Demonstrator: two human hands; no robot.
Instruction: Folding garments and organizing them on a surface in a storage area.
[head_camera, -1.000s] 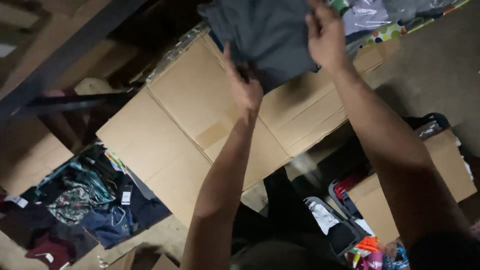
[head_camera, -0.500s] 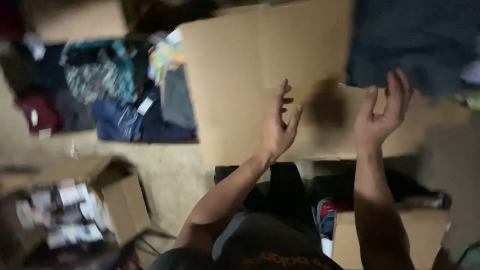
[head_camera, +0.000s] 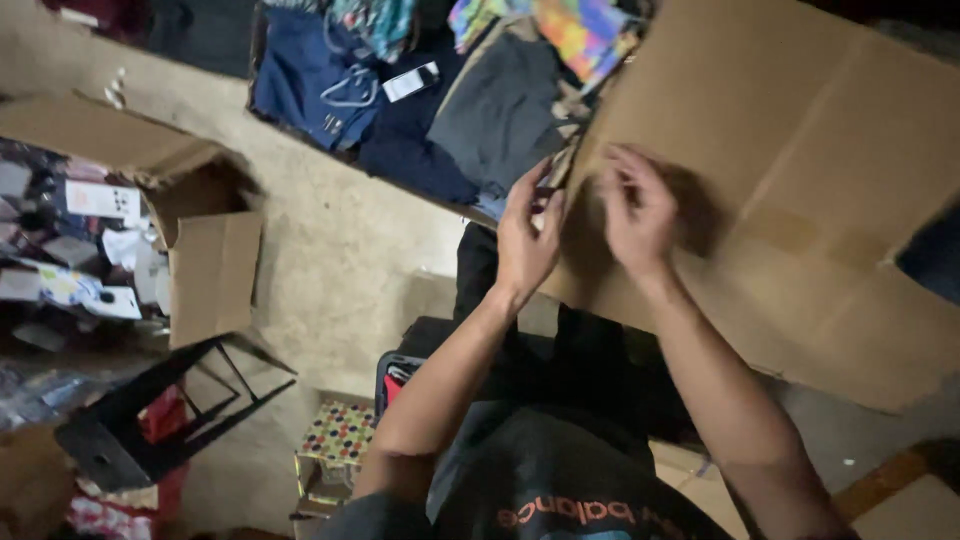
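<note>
My left hand (head_camera: 527, 238) hovers at the left edge of a large flattened cardboard sheet (head_camera: 800, 170), fingers loosely spread, holding nothing. My right hand (head_camera: 638, 210) rests over the sheet close beside it, fingers curled and apart, also holding nothing. Just left of both hands lies a pile of folded clothes: a dark grey garment (head_camera: 500, 115), navy garments (head_camera: 310, 80) and a bright multicoloured one (head_camera: 585, 30). A dark garment (head_camera: 935, 255) shows at the sheet's right edge.
An open cardboard box (head_camera: 195, 235) filled with small packets stands at the left. A black metal stand (head_camera: 150, 410) lies on the floor below it. A small box with a colourful dotted pattern (head_camera: 335, 440) sits near my body.
The view has swung left. Both hands let go of the dark grey garment on the cardboard and moved left, drawing together near the sheet's edge by the clothes pile.
</note>
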